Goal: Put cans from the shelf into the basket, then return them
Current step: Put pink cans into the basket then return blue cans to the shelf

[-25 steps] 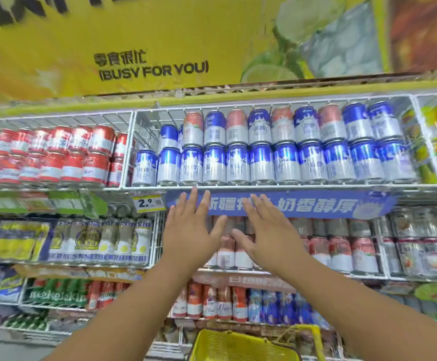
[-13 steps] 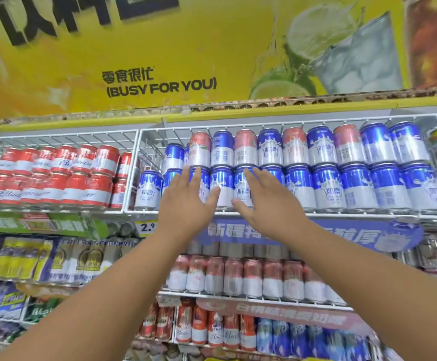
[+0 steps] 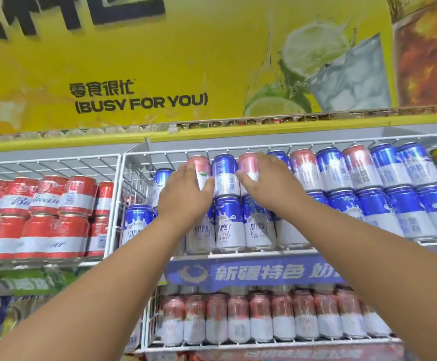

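Yellow signage with lime and ice artwork fills the wall above the shelf [image 3: 238, 252], a white wire rack stacked two cans high. To the left, a separate wire bay holds red cans [image 3: 43, 217]. Below the blue price strip [image 3: 251, 273] runs a lower row of pink-and-white cans [image 3: 264, 319].

Both my arms reach up to the top tier of the middle bay. My left hand [image 3: 186, 194] wraps around a pink-topped can [image 3: 199, 165] at the left end of that upper row: my fingers curl round its left side and my thumb presses its right side, so the can sits inside my grip. My right hand [image 3: 266, 183] closes round a second pink-topped can [image 3: 248, 162]; my thumb lies on its left face and my fingers cover its top and right side. A blue-topped can [image 3: 225, 173] stands between the two I hold, touching both. Under my hands, the lower tier of blue-and-white cans [image 3: 230, 222] stands upright along the front edge. More blue and pink cans alternate to the right of my right hand. I cannot see the basket.
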Action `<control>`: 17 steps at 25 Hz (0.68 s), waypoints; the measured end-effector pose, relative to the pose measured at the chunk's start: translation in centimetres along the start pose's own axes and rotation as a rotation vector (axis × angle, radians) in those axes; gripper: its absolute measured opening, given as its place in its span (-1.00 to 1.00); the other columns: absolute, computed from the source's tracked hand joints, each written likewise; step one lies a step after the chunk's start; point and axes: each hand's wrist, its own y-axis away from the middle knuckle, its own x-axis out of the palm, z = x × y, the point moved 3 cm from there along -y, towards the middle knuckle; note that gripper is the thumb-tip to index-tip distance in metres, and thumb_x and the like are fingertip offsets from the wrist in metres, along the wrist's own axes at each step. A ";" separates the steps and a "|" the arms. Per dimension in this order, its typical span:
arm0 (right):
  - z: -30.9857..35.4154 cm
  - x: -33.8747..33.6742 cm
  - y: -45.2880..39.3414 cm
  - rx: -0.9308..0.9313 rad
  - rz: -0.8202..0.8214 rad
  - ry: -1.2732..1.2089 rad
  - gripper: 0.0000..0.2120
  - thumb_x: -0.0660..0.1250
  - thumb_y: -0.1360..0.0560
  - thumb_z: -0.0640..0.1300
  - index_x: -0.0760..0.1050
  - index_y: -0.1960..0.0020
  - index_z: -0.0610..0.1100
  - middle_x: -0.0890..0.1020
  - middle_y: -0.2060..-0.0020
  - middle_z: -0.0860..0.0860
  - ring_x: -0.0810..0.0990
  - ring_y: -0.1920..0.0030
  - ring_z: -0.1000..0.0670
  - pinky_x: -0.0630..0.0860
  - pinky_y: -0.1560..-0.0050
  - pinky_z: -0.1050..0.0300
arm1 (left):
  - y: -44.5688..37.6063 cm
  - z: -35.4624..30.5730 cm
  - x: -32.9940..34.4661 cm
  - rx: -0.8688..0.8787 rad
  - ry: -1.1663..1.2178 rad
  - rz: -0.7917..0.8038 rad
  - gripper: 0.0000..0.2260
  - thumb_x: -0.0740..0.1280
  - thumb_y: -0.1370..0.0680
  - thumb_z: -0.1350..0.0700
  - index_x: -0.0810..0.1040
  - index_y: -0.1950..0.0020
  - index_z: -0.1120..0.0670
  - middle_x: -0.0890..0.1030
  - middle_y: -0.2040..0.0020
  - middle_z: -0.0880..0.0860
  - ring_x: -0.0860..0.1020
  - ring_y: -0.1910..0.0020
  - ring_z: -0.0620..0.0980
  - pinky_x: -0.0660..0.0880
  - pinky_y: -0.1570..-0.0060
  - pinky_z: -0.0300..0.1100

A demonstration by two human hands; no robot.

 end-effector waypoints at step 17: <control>1.6 1.2 -6.4 0.340 -0.029 0.179 -0.53 0.37 -0.46 0.17 0.50 -0.20 -0.14 0.59 -0.16 -0.12 0.51 -0.22 -0.17 0.36 0.11 0.09 | -5.8 1.2 2.5 -0.225 0.322 -0.033 -0.35 0.43 -0.46 -0.28 0.49 -0.32 0.19 0.46 -0.29 0.18 0.55 -0.18 0.22 0.50 -0.05 0.00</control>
